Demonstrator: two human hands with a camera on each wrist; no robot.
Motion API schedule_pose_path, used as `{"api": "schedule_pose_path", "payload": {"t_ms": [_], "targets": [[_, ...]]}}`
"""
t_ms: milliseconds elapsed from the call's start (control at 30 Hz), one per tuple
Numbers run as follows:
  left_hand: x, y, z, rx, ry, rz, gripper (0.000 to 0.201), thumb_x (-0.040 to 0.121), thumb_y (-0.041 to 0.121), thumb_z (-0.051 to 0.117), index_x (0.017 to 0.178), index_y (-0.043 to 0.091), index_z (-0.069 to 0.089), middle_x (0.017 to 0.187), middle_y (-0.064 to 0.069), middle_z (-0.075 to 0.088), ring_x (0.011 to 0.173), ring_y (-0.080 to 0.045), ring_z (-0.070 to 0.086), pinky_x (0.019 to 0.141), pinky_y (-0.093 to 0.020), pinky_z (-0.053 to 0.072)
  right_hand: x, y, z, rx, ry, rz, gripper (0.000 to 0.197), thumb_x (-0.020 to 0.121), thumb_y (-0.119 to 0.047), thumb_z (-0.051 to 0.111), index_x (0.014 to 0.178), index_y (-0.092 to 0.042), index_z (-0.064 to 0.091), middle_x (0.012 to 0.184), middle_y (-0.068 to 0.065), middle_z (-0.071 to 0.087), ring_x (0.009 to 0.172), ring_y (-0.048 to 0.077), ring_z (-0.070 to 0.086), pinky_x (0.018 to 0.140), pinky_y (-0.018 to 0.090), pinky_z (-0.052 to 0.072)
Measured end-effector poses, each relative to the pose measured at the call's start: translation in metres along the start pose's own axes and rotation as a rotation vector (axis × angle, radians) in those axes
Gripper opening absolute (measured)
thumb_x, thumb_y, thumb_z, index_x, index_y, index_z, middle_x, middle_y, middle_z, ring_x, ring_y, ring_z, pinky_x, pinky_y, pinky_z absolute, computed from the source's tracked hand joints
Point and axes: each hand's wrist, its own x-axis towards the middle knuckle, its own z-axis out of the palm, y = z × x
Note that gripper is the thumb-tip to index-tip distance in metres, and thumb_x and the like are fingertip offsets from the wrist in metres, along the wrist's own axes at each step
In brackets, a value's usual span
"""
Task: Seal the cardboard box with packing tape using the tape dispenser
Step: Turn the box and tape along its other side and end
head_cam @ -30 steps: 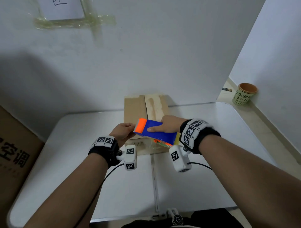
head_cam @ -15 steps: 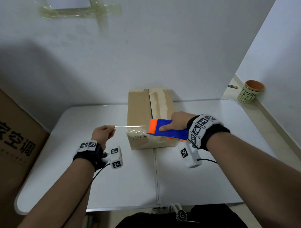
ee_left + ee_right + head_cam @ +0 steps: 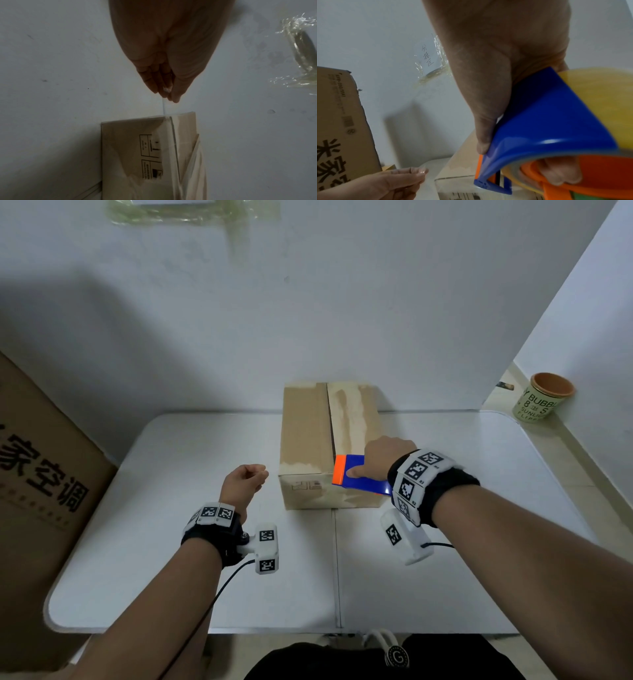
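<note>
The head camera looks forward and down over the cardboard box (image 3: pixel 329 446) on the table. Each wrist camera sits close along its hand, facing that box; the left one is dim, perhaps tilted. All three share its near end

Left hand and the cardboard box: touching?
Apart. The head view shows white table between the left hand and the cardboard box; the left wrist view shows only a tape strip bridging them.
</note>
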Motion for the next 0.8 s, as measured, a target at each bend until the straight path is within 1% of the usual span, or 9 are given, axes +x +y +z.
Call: {"api": "schedule_pose_path", "payload": {"t_ms": [133, 267, 333, 367, 467, 567, 633, 700, 800], "targets": [[0.002, -0.001, 0.003, 0.016, 0.004, 0.019, 0.01, 0.086, 0.003, 0.062, 0.089, 0.012, 0.062, 0.081, 0.0, 0.06, 0.074, -0.013, 0.052, 0.074, -0.022, 0.045, 0.002, -0.003, 0.004, -0.008, 0.002, 0.012, 0.051, 0.087, -0.06, 0.05, 0.062, -0.016, 0.044, 0.064, -0.002, 0.046, 0.07, 0.02, 0.053, 0.059, 0.026, 0.038], [0.006, -0.003, 0.005, 0.03, 0.009, 0.033, 0.01, 0.086, 0.003, 0.062, 0.09, 0.012, 0.063, 0.08, 0.0, 0.06, 0.074, -0.014, 0.052, 0.075, -0.023, 0.045, 0.005, -0.007, 0.008, -0.011, -0.007, 0.027, 0.048, 0.089, -0.058, 0.049, 0.07, -0.014, 0.049, 0.063, -0.002, 0.046, 0.067, 0.019, 0.052, 0.058, 0.026, 0.037], [0.008, -0.005, 0.004, 0.036, 0.007, 0.025, 0.01, 0.086, 0.003, 0.062, 0.091, 0.011, 0.063, 0.08, 0.0, 0.06, 0.075, -0.015, 0.052, 0.077, -0.024, 0.045, 0.007, -0.008, 0.007, -0.011, -0.017, 0.03, 0.049, 0.089, -0.057, 0.049, 0.066, -0.014, 0.048, 0.063, -0.002, 0.046, 0.061, 0.016, 0.05, 0.054, 0.025, 0.035], [0.009, -0.006, 0.004, 0.037, 0.004, 0.02, 0.01, 0.086, 0.004, 0.063, 0.091, 0.012, 0.063, 0.08, 0.0, 0.06, 0.076, -0.015, 0.052, 0.078, -0.025, 0.045, 0.007, -0.008, 0.006, -0.008, -0.029, 0.031, 0.05, 0.089, -0.057, 0.049, 0.067, -0.013, 0.049, 0.063, -0.001, 0.046, 0.061, 0.017, 0.05, 0.053, 0.025, 0.034], [0.011, -0.008, 0.005, 0.032, 0.003, 0.012, 0.009, 0.086, 0.005, 0.064, 0.089, 0.013, 0.064, 0.08, -0.001, 0.06, 0.076, -0.015, 0.052, 0.08, -0.026, 0.045, 0.009, -0.007, 0.003, 0.01, -0.074, 0.033, 0.048, 0.091, -0.056, 0.049, 0.08, -0.01, 0.057, 0.064, -0.001, 0.045, 0.07, 0.02, 0.052, 0.054, 0.025, 0.035], [0.013, -0.01, 0.004, 0.032, 0.0, 0.018, 0.009, 0.085, 0.005, 0.064, 0.089, 0.014, 0.064, 0.081, -0.001, 0.06, 0.076, -0.015, 0.053, 0.079, -0.025, 0.045, 0.013, -0.01, 0.002, 0.038, -0.085, 0.02, 0.048, 0.091, -0.05, 0.052, 0.063, -0.012, 0.042, 0.062, -0.001, 0.043, 0.053, 0.013, 0.042, 0.046, 0.023, 0.027], [0.014, -0.012, 0.002, 0.049, -0.013, 0.017, 0.008, 0.086, 0.007, 0.064, 0.09, 0.014, 0.065, 0.082, -0.001, 0.061, 0.077, -0.015, 0.054, 0.081, -0.025, 0.046, 0.016, -0.01, 0.004, 0.031, -0.082, -0.017, 0.048, 0.093, -0.044, 0.052, 0.059, -0.015, 0.036, 0.062, -0.002, 0.042, 0.05, 0.01, 0.036, 0.044, 0.023, 0.024], [0.016, -0.013, -0.001, 0.055, -0.025, 0.01, 0.009, 0.089, 0.009, 0.061, 0.091, 0.014, 0.067, 0.084, -0.001, 0.064, 0.078, -0.015, 0.055, 0.081, -0.025, 0.047, 0.019, -0.01, 0.007, -0.004, -0.084, -0.053, 0.046, 0.095, -0.039, 0.05, 0.058, -0.016, 0.035, 0.065, -0.002, 0.043, 0.049, 0.009, 0.035, 0.044, 0.022, 0.022], [0.018, -0.012, -0.005, 0.124, -0.051, 0.022, 0.017, 0.094, 0.012, 0.052, 0.099, 0.013, 0.068, 0.086, -0.001, 0.067, 0.076, -0.015, 0.056, 0.077, -0.022, 0.046, 0.024, -0.011, 0.01, -0.053, -0.078, -0.056, 0.044, 0.093, -0.043, 0.051, 0.059, -0.017, 0.038, 0.062, -0.003, 0.042, 0.051, 0.01, 0.038, 0.044, 0.023, 0.023]]}}
